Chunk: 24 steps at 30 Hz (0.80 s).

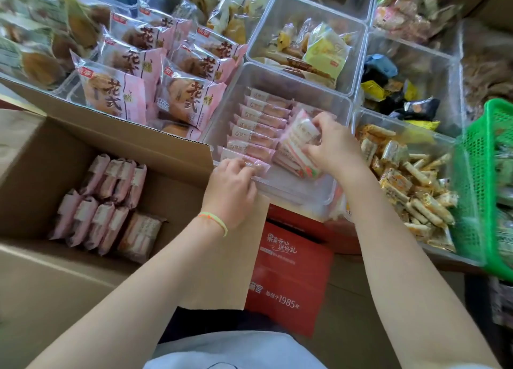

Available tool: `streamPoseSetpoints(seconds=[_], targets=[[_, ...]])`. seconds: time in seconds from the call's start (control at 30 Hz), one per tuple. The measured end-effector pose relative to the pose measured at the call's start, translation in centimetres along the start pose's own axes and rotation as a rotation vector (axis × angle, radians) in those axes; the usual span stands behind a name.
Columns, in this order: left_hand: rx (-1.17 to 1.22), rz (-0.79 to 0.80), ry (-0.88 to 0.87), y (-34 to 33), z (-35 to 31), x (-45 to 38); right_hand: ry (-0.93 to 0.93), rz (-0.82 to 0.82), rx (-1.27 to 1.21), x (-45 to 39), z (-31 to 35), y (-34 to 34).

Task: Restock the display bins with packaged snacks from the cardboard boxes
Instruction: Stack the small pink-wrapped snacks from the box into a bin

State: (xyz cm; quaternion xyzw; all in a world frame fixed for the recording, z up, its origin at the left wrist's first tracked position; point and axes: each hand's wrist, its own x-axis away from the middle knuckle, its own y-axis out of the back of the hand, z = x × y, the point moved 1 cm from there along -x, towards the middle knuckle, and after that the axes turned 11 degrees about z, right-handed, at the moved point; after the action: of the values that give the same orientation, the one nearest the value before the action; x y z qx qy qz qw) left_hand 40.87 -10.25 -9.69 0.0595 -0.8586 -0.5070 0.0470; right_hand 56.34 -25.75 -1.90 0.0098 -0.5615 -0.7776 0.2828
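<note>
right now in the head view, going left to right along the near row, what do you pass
cardboard box → left hand → clear bin → right hand → bin of golden snack bars → green basket

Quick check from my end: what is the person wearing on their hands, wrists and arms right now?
Both forearms are bare, with no sleeves in view and no gloves. The left hand has a thin cord bracelet, pale yellow-green with an orange strand, around its wrist. The right hand and its wrist carry nothing visible.

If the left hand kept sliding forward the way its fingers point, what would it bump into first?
Most likely the nearest pink packet in the row inside the clear bin. The left hand is at the bin's near rim, its fingers already at that packet, though exact contact is hard to judge.
</note>
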Motion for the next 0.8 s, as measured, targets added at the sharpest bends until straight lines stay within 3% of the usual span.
streamPoseSetpoints(seconds=[0.07,0.17,0.57,0.8], targets=[[-0.061,0.012,-0.007,-0.7,0.3,1.0,-0.011,0.071,0.276,-1.1,0.3,-1.3],[-0.07,0.086,0.023,-0.4,0.2,1.6,-0.007,0.135,0.444,-2.7,1.0,-4.2],[-0.084,0.225,0.026,0.9,0.1,1.8,-0.085,0.073,0.566,-5.3,-1.4,-10.3],[-0.108,0.308,0.026,1.0,0.1,2.0,0.009,0.073,0.6,-5.2,-1.7,-10.2]])
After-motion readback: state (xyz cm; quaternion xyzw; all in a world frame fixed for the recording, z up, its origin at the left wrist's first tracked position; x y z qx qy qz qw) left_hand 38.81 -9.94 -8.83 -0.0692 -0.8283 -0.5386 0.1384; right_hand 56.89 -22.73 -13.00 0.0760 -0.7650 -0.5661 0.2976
